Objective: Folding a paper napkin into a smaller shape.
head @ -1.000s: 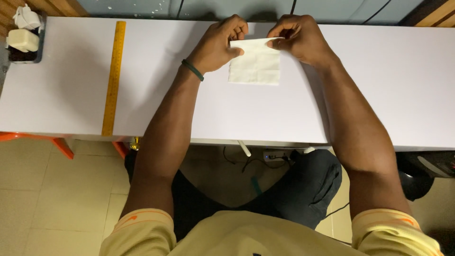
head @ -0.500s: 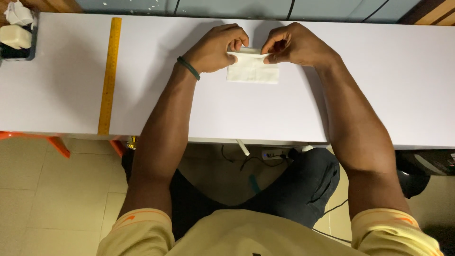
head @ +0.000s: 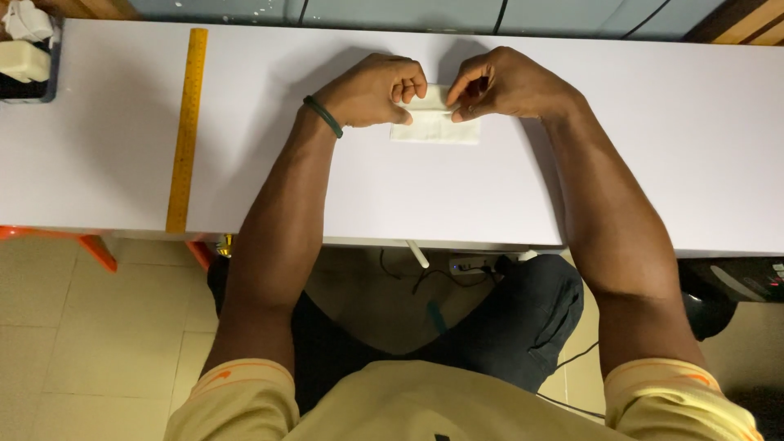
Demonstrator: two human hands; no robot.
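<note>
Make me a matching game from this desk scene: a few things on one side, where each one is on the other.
Things:
1. ruler
2. tissue
3. band
4. tray

Places:
A. on the left wrist
B. at the table's far left corner
C. between both hands' fingertips
D. lying lengthwise on the table, left of the arms

Pairs: 1-D, 2-C, 3-A, 4-B

Napkin (head: 437, 129) lies mid-table (head: 653, 163) — ruler (head: 187, 131) well left, box (head: 28, 57) far-left corner.
</note>
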